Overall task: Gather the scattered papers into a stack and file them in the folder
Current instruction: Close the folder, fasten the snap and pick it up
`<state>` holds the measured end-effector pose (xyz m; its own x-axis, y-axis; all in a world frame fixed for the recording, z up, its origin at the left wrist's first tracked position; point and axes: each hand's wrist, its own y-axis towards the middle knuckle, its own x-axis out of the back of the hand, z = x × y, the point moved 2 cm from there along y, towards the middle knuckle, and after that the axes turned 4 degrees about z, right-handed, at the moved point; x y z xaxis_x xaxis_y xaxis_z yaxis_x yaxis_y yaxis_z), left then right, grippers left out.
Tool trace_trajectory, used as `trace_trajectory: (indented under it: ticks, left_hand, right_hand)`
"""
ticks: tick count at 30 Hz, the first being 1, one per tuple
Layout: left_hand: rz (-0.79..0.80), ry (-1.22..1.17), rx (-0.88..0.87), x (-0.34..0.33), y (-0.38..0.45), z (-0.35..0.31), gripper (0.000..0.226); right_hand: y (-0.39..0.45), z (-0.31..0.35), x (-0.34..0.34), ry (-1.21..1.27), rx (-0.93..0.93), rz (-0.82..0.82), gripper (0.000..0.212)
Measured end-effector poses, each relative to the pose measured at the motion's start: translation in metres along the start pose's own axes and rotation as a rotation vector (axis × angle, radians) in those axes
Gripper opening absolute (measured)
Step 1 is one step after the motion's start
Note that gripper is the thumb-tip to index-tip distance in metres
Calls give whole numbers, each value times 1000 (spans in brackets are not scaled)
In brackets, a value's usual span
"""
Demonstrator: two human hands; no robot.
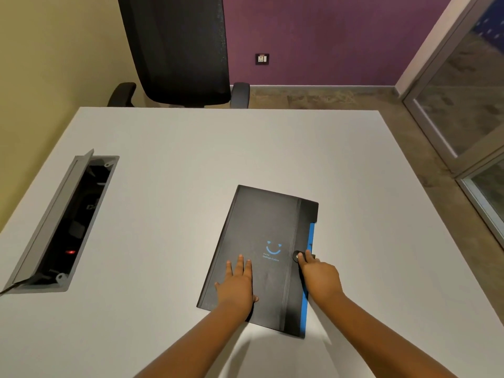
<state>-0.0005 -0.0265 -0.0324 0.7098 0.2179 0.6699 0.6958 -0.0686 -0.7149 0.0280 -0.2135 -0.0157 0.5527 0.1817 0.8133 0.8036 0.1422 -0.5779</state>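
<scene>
A black folder (261, 241) with a blue smile logo lies closed on the white table (191, 159), a blue edge showing along its right side. My left hand (237, 285) rests flat on the cover near the lower left, fingers spread. My right hand (319, 274) is at the folder's right edge, fingertips pinching the round black clasp button (296, 256). No loose papers are in sight.
An open cable box (65, 222) with a raised grey lid is set into the table at the left. A black office chair (180, 50) stands behind the far edge. A glass door (463, 105) is at the right.
</scene>
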Motion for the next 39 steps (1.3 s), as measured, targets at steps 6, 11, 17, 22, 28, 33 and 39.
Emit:
trace_trajectory:
  ticks: [6, 11, 17, 22, 28, 33, 39]
  left_hand:
    - [5, -5, -14, -1, 1, 0, 88]
    - [-85, -156, -115, 8, -2, 15, 75]
    - [-415, -320, 31, 26, -15, 77, 26]
    - [-257, -559, 118, 9, -17, 105, 31]
    - [-131, -754, 137, 17, -8, 107, 31]
    - [139, -1051, 119, 34, -15, 117, 41]
    - [-22, -1422, 140, 59, -27, 155, 32]
  right_hand:
    - [4, 6, 11, -181, 26, 83, 64]
    - [18, 28, 5, -247, 38, 35, 33]
    - [-12, -2, -5, 622, -285, -289, 25]
    - [-38, 6, -58, 1038, -519, -201, 20]
    - [-24, 8, -46, 1352, -551, -63, 45]
    - [-6, 26, -14, 1325, -364, -105, 22]
    - [14, 87, 43, 1408, -138, -227, 20]
